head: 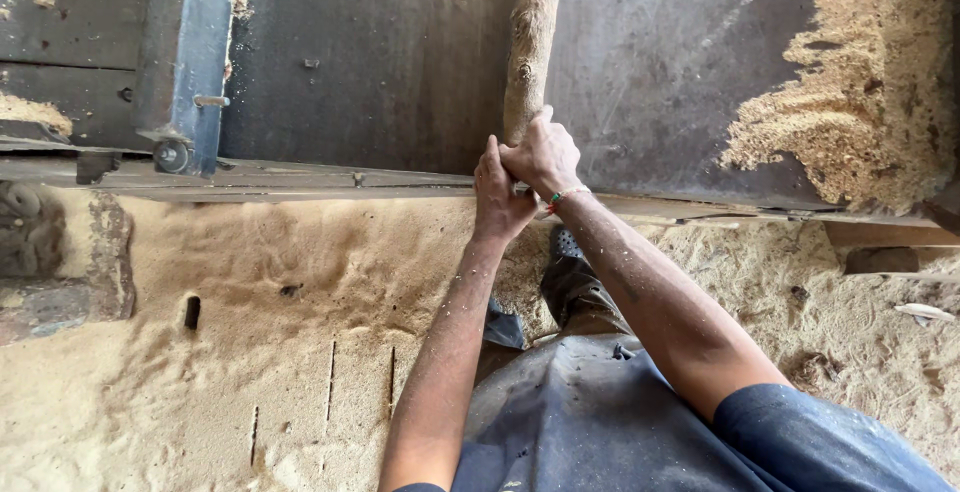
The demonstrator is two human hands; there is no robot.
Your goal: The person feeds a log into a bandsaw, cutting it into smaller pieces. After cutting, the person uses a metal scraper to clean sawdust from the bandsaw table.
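A long, rough wooden log point(533, 32) lies on a dark metal machine table point(380, 62) and runs away from me toward the top of the view. My right hand point(545, 152) is closed over its near end at the table's front edge. My left hand point(495, 197) presses against the same end just below and to the left, fingers wrapped around it. A coloured band sits on my right wrist. Both forearms are dusted with sawdust.
A blue-grey metal fence bar with a small wheel point(185, 62) stands on the table's left. A sawdust heap point(850, 102) covers the table's right side. Sawdust also covers the floor point(250, 332), with a wood scrap point(880, 257) at the right.
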